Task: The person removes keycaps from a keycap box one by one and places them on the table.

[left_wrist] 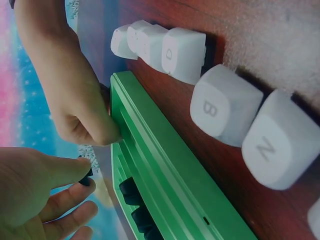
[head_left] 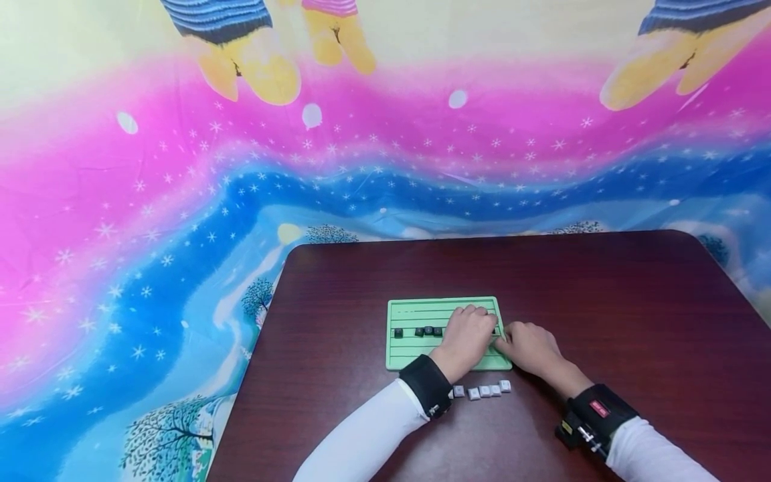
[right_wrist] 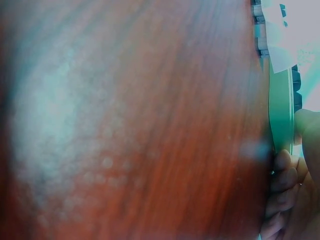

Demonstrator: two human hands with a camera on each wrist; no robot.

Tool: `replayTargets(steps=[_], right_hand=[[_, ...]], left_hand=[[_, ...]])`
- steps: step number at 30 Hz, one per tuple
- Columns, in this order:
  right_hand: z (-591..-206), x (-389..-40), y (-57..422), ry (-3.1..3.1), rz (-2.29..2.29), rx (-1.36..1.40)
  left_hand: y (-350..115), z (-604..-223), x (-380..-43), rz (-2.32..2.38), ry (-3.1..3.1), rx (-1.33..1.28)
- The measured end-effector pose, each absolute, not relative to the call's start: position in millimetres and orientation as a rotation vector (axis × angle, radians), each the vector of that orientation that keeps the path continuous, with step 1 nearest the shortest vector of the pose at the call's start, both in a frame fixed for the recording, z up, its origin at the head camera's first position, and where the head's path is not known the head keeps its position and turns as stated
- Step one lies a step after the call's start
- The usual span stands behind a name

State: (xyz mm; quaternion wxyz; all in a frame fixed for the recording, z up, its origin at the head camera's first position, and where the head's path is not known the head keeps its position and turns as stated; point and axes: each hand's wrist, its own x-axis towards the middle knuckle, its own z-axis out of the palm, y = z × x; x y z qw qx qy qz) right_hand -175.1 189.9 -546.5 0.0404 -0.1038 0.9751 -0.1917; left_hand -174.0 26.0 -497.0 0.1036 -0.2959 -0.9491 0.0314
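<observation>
Between thumb and index finger my left hand (head_left: 466, 338) pinches a small black keycap (left_wrist: 87, 177), held just above the green slotted tray (head_left: 409, 361). My right hand (head_left: 533, 348) grips the tray's right edge, its thumb on top and its curled fingers (right_wrist: 284, 180) at the side and below. Several black keycaps (head_left: 429, 331) sit in a row along a middle slot, one of them (head_left: 398, 333) apart at the left. The left hand covers part of that row in the head view. White lettered keycaps (left_wrist: 225, 105) lie in front of the tray.
The dark reddish-brown table (head_left: 337, 402) carries everything, its far edge meeting a colourful printed backdrop (head_left: 373, 147). The white keycaps (head_left: 484, 391) form an uneven line close to the left wrist's black strap (head_left: 426, 385), which hides part of it.
</observation>
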Motion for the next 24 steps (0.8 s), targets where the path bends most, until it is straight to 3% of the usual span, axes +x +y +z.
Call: replayTargets(steps=[24], right_hand=[[-549,-175,191,3.004,-0.611,-0.325]], left_hand=[[14,-490,-155,0.009,-2.749,-0.894]])
